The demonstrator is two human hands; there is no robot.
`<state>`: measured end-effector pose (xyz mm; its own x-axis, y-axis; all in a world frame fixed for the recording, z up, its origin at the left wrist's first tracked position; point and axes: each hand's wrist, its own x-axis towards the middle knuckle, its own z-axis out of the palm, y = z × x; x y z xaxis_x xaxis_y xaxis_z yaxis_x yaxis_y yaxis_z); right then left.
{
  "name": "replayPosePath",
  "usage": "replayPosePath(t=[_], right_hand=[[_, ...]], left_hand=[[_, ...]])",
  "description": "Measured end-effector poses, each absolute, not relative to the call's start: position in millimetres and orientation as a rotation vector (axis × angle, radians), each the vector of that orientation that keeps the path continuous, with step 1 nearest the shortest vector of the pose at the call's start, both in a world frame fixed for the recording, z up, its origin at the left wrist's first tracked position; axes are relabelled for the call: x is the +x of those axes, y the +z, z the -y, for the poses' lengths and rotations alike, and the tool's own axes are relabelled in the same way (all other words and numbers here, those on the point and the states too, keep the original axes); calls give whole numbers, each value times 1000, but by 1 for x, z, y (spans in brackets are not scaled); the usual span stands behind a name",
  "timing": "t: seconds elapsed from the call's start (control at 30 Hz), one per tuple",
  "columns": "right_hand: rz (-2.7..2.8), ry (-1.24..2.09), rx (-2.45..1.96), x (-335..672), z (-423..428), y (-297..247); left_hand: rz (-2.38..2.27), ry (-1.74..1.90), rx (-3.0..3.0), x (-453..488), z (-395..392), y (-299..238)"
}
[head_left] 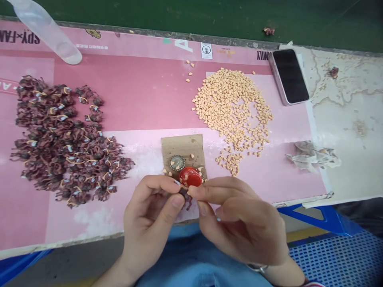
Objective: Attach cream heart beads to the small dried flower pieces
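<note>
Between the fingertips of my left hand is a small dark brown figure with thin reddish limbs hanging down. My right hand meets it from the other side, thumb and forefinger pinched on a tiny tan piece at the figure. Just beyond my fingertips lie a red cap and a crimped metal bottle cap, both on a brown cardboard piece. Small tan bits lie in and around the caps. My fingers hide part of the figure and the cardboard.
A heap of similar dark figures covers the left side. Many tan pieces are spread right of centre. A phone, crumpled tissue and a translucent plastic strip lie on the pink table cover. A green surface runs behind.
</note>
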<state>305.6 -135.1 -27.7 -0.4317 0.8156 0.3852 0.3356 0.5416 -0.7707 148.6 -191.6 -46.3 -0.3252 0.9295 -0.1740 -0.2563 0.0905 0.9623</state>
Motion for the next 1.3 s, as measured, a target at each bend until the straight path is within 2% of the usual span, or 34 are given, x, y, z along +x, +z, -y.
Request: replayPosePath(t=[0.17,0.37,0.5,0.53,0.67,0.8,1.0,1.2,1.3], right_hand=[[2049,648,-832,307,138,-31],[1826,770,-908,326,130,-36],[1368,526,-1041,348,126,-52],[1313,503,-1063,354,126,-57],[1268,474,-1178,377,133,-67],[1217,403,-1300,397,149,-73],[1175,415,-1402,409,151,-89],[1305,523,-1275,393,134,-91],[1350,565,-1257,386,130,-91]], left_hand=[[-1450,1488,895,148,190,-49],[-1571,1161,1340,109,158,-23],[-1766,932,1673,78,50,-11],[-1943,873,1670,72,14,-12],[-2168,854,1605,52,-112,-31],[-2322,848,1551,35,-161,-53],[-2257,818,1719,26,-134,-47],[-1990,484,1945,34,-28,-10],[-1997,318,2017,18,27,0]])
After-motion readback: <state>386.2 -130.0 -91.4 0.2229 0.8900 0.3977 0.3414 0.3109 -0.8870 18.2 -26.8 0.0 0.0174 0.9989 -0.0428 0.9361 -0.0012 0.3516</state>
